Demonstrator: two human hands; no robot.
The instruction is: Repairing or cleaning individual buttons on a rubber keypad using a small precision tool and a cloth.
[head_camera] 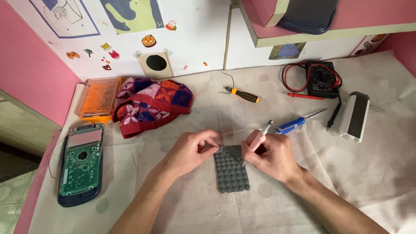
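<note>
Cloth-covered table (346, 173) below a stickered white wall carries a grey keypad mat (231, 170), lying flat between both hands. Left hand (190, 149) pinches its fingers shut at the mat's top left corner. Right hand (271, 156) has its grip closed around a pink tool (259, 138), tip down on the mat's right edge.

Orange plastic case (98, 97) beside colourful wall stickers (148, 41).
</note>
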